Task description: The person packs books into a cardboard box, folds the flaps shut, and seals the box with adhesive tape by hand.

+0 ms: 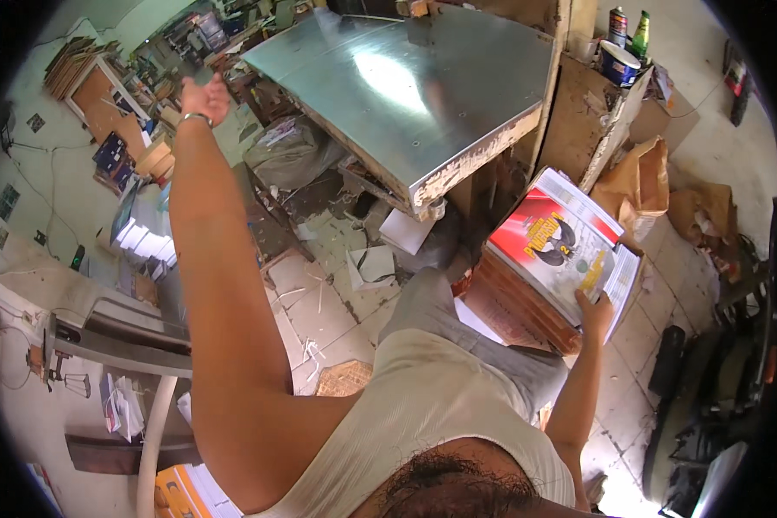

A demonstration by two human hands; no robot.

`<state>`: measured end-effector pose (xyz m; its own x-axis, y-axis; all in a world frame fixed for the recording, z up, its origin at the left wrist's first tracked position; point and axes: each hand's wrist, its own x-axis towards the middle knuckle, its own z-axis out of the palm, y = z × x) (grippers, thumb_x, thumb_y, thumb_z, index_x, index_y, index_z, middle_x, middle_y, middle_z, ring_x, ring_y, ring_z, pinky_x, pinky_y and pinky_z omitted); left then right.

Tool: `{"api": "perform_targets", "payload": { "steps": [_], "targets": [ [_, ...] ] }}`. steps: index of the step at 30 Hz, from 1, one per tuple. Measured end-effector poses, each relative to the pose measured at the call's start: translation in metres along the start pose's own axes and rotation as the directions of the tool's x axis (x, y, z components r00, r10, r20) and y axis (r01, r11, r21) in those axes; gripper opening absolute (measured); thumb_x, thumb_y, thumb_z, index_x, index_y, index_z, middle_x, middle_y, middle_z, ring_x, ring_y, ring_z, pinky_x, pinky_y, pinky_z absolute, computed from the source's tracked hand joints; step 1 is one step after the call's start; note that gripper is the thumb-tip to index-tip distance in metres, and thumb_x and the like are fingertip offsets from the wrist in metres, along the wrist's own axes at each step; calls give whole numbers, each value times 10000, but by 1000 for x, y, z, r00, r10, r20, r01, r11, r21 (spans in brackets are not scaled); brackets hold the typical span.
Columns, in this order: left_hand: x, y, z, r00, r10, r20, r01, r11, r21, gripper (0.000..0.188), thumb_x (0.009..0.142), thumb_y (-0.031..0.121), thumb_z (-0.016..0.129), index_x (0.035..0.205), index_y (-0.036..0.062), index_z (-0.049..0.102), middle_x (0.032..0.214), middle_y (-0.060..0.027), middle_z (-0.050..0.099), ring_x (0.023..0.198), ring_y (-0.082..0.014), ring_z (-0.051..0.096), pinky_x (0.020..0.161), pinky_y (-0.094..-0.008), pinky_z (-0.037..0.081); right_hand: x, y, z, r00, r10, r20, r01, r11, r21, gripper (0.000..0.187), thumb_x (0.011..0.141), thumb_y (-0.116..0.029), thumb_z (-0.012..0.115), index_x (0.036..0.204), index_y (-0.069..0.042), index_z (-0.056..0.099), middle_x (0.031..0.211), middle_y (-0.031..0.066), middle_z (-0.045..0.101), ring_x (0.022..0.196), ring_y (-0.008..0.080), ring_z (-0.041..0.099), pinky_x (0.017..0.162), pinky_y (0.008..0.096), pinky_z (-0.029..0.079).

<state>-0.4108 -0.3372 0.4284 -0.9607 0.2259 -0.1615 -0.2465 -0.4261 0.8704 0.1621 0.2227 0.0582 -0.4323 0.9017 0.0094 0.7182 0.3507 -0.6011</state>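
Note:
My left arm reaches far out to the left, and my left hand (205, 99) is held up in the air with its fingers apart and nothing in it. A bracelet (196, 119) circles that wrist. At my right, my right hand (597, 312) grips the near edge of a book (561, 237) with a red and grey cover. That book lies on top of a tall stack with reddish-brown sides (522, 298). Beside it on the stack lie white printed sheets or booklets (620, 274), partly under my hand.
A metal-topped table (483, 86) with worn edges stands ahead. Cans, a tub (619, 63) and a green bottle (641, 36) sit on a cabinet at the far right. Brown paper bags (634, 181) stand right of the stack. Paper scraps (371, 268) litter the tiled floor; book piles (151, 237) line the left.

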Motion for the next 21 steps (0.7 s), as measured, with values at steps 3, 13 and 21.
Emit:
{"api": "perform_targets", "payload": {
  "steps": [3, 13, 21],
  "targets": [
    [5, -4, -8, 999, -25, -20, 24, 999, -49, 911, 872, 875, 122, 867, 102, 602, 604, 34, 447, 453, -83, 343, 366, -229, 232, -5, -3, 2, 999, -17, -35, 19, 998, 63, 700, 715, -415, 838, 1149, 103, 652, 1072, 318, 686, 1044, 458, 652, 915, 484, 497],
    [-4, -9, 25, 995, -14, -98, 16, 1000, 20, 889, 896, 848, 114, 873, 108, 605, 588, 43, 442, 447, -75, 349, 365, -229, 223, 5, 26, 9, 981, -110, -158, 99, 992, -77, 607, 718, -399, 833, 1094, 55, 687, 989, 279, 713, 967, 404, 696, 843, 478, 526],
    [120, -108, 115, 973, -21, 232, 20, 1000, 3, 597, 999, 641, 374, 932, 103, 624, 650, 24, 502, 542, -125, 455, 468, -274, 396, 21, 30, 43, 951, 232, 204, -210, 970, -122, 484, 843, -537, 721, 874, -53, 721, 832, 122, 701, 763, 249, 666, 634, 446, 529]
  ]
}}
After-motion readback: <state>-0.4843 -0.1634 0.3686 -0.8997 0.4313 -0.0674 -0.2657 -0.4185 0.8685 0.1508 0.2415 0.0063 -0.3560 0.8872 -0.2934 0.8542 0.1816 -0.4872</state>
